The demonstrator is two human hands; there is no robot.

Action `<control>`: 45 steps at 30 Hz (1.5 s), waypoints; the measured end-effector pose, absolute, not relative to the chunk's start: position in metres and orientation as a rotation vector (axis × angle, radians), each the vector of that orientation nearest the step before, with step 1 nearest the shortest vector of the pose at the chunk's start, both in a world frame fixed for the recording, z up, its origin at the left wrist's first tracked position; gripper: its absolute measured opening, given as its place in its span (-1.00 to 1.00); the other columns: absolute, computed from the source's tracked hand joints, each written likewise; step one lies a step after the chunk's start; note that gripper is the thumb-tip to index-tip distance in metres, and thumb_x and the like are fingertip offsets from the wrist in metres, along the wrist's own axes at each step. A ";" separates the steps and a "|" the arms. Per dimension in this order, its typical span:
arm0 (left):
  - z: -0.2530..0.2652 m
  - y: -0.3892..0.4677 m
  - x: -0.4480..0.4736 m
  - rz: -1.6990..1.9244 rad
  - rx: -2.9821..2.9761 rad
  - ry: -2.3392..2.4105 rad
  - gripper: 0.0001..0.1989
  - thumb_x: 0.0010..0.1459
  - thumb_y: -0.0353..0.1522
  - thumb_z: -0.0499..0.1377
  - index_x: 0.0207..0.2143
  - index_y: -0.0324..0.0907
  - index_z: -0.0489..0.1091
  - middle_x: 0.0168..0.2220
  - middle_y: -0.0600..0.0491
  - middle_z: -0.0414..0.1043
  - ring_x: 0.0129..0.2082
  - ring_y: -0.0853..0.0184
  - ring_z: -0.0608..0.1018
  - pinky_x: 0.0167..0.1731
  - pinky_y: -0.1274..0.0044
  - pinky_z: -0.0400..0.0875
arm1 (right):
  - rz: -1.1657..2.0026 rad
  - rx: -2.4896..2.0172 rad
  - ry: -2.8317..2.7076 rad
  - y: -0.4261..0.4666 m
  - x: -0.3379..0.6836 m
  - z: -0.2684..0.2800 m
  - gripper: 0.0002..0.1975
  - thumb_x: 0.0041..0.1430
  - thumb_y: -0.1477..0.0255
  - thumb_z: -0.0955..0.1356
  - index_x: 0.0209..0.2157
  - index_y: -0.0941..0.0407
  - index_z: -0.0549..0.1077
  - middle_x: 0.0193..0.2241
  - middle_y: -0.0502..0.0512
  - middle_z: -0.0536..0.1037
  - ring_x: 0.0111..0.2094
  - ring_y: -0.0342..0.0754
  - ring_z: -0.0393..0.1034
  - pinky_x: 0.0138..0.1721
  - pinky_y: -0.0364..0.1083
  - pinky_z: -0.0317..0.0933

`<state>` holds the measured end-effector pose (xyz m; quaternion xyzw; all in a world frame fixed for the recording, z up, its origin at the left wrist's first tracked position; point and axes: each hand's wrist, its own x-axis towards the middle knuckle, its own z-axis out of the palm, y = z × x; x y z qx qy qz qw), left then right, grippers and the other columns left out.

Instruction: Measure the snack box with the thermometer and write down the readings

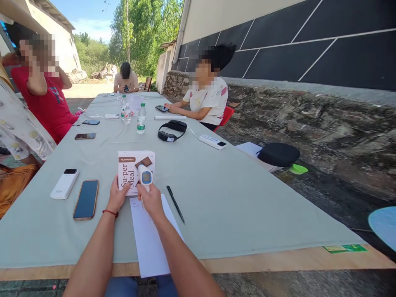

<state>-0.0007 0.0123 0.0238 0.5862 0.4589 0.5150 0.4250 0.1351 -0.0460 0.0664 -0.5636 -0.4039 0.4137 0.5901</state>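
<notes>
My left hand point(118, 196) grips the lower left side of a white and brown box point(125, 169) labelled "Su-per Meal", which stands upright on the table. In my right hand point(151, 200) is a white handheld infrared thermometer point(146, 175) with a small blue-framed screen facing me. The thermometer's front end overlaps the box's front in this view; whether they touch I cannot tell. Below my hands lies a white sheet of paper point(151, 247) with a little handwriting near its top. A black pen point(175, 205) rests to the right of the paper.
A phone point(86, 199) and a white power bank point(64, 184) lie at left. Farther back are a black headset point(171, 131), another power bank point(212, 141) and a water bottle point(141, 119). Several people are around the cloth-covered table point(247, 214), whose near edge shows bare wood.
</notes>
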 end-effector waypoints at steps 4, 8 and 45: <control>0.023 0.013 0.000 1.297 1.460 1.218 -0.41 0.03 -0.02 0.31 -0.02 -0.21 0.40 -0.06 -0.13 0.54 -0.10 0.15 0.55 -0.08 0.35 0.45 | 0.970 -1.303 -0.922 -0.045 0.134 0.066 -0.76 -0.03 0.17 0.34 -0.49 0.06 0.40 -0.72 -0.09 0.37 -0.61 -0.06 0.26 -0.52 -0.10 0.18; 0.018 0.016 0.000 1.303 1.410 1.176 -0.37 -0.05 -0.04 0.37 -0.01 -0.20 0.41 -0.06 -0.11 0.55 -0.13 0.17 0.56 -0.11 0.36 0.46 | 0.960 -1.311 -0.936 -0.045 0.133 0.066 -0.76 -0.02 0.18 0.35 -0.51 0.06 0.39 -0.73 -0.09 0.37 -0.62 -0.07 0.26 -0.53 -0.11 0.18; 0.016 0.018 -0.001 1.294 1.373 1.136 -0.32 -0.08 -0.06 0.41 0.04 -0.19 0.43 -0.03 -0.12 0.56 -0.08 0.12 0.57 -0.06 0.34 0.46 | 0.959 -1.390 -0.982 -0.045 0.133 0.069 -0.75 0.01 0.16 0.30 -0.49 0.05 0.36 -0.70 -0.08 0.37 -0.58 -0.04 0.30 -0.46 -0.09 0.20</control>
